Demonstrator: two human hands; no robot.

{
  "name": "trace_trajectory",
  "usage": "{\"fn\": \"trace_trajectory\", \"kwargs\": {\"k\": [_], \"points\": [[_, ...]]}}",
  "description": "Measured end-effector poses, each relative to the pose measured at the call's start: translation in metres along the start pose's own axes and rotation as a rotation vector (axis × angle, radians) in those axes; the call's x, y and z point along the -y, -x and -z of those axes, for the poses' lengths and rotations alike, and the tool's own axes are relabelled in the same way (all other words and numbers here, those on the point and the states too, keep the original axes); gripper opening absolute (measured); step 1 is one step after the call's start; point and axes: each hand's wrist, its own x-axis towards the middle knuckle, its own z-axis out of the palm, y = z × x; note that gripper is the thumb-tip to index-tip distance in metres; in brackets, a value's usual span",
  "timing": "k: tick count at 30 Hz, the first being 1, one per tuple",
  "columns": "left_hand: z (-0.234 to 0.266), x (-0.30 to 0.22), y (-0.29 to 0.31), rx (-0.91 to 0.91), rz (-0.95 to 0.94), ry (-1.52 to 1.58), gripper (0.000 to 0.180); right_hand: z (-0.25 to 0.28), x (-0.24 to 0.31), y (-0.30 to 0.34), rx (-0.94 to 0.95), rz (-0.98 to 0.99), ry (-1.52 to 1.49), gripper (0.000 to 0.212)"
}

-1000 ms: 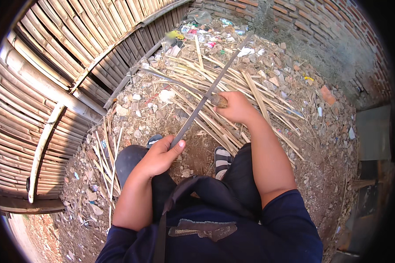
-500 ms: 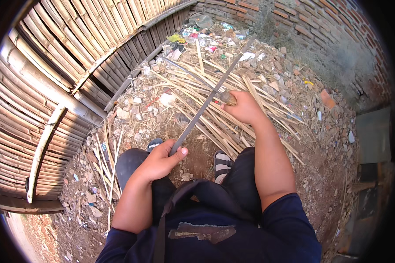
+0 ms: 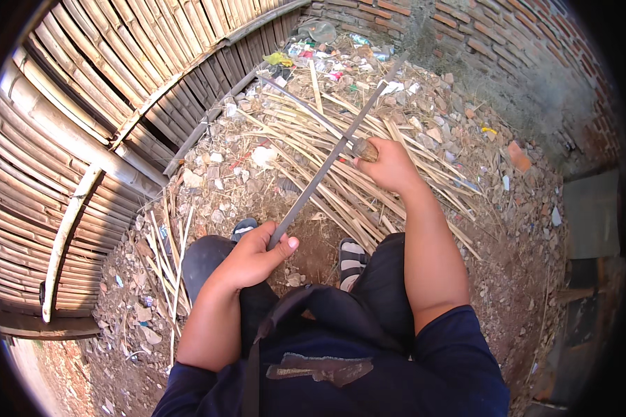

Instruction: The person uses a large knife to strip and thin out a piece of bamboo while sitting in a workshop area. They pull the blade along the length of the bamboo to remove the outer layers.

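Note:
My left hand (image 3: 252, 258) grips the near end of a long, thin grey bamboo strip (image 3: 327, 161), just above my knee. The strip runs up and to the right, past my right hand (image 3: 389, 167). That hand is closed on the wooden handle of a knife (image 3: 364, 149). Its long grey blade (image 3: 302, 108) points up and to the left and meets the strip near the handle. Below both hands lies a heap of pale split bamboo strips (image 3: 341, 201) on the dirt.
A bamboo fence (image 3: 83, 125) curves along the left. A brick wall (image 3: 508, 55) stands at the top right, with litter (image 3: 327, 52) at its foot. My sandalled feet (image 3: 353, 254) rest on stony ground. Loose thin sticks (image 3: 163, 257) lie at the left.
My left hand has dropped slightly toward my knee. My right hand with the knife has shifted a little to the right along the strip, whose far end now reaches further up.

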Motion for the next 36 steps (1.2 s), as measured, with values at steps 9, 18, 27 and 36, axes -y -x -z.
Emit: {"fn": "trace_trajectory", "kwargs": {"k": [9, 18, 27, 36], "points": [[0.000, 0.004, 0.001, 0.002, 0.012, 0.063, 0.035, -0.011, 0.046, 0.032, 0.216, 0.299, 0.213, 0.031], [0.001, 0.010, -0.002, -0.012, -0.018, 0.021, 0.036, 0.001, 0.011, 0.006, 0.052, 0.055, 0.086, 0.036], [0.000, 0.011, -0.003, -0.032, -0.059, -0.040, 0.038, -0.009, 0.034, 0.023, 0.149, 0.158, 0.111, 0.033], [0.000, 0.014, -0.003, -0.034, -0.038, -0.032, 0.036, -0.013, 0.026, 0.022, 0.142, 0.211, 0.131, 0.035]]}}
